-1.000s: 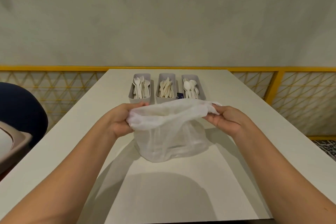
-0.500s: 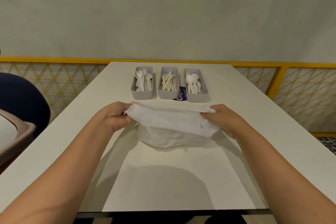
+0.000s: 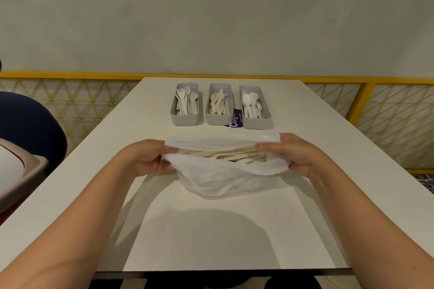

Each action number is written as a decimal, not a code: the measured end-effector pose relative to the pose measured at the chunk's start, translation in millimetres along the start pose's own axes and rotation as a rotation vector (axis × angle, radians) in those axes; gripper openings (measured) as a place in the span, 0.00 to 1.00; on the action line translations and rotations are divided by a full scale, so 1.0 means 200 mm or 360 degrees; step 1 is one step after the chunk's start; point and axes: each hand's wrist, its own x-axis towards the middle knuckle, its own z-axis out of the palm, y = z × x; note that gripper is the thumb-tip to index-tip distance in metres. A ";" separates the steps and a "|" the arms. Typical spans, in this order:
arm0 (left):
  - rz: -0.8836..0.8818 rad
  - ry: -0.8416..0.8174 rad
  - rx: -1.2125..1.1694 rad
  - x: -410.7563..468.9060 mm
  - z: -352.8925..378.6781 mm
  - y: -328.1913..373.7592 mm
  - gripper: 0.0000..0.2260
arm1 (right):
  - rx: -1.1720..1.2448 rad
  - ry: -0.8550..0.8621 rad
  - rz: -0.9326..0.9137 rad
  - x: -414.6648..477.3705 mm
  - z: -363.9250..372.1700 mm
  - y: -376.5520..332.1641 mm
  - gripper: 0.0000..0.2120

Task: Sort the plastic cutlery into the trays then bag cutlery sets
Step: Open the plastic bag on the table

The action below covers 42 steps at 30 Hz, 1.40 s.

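Plastic cutlery [image 3: 231, 156] lies loose inside a thin white plastic bag [image 3: 225, 176] that sits on the white table [image 3: 234, 230] at the middle of the head view. Pale beige handles show through the bag's open mouth.

The left hand [image 3: 145, 159], at 9 o'clock of the bag, is closed on the left side of the rim, fingers curled over the plastic. The right hand [image 3: 298, 155], at 3 o'clock of the bag, is pinched on the right side of the rim, so the two hands stand apart and spread the mouth open between them.

At 12 o'clock of the bag, well apart from it, three grey trays stand side by side. The left tray [image 3: 185, 119] holds white forks, the middle tray [image 3: 217, 121] holds beige pieces, perhaps knives, and the right tray [image 3: 258, 123] holds white spoons. A small purple card [image 3: 236, 121] lies between the middle and right trays.

A yellow railing [image 3: 70, 75] runs behind the table's far edge. A dark blue chair back [image 3: 28, 129] stands at 9 o'clock of the table.
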 end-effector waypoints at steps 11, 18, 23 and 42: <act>0.0069 0.0014 -0.0897 0.00 0.07 -0.03 0.10 | 0.1186 0.0198 0.0130 0.04 0.00 0.03 0.14; 0.0620 0.0242 0.0567 -0.03 0.10 -0.02 0.19 | 0.0836 0.0260 0.0307 0.07 0.08 0.07 0.10; 0.0948 0.0890 0.1821 -0.06 0.22 0.01 0.11 | -0.0730 0.0711 -0.0221 0.08 0.10 0.07 0.20; 0.0617 0.0030 0.2297 -0.03 0.36 0.00 0.23 | -0.2071 -0.0303 -0.0580 0.05 0.27 -0.03 0.32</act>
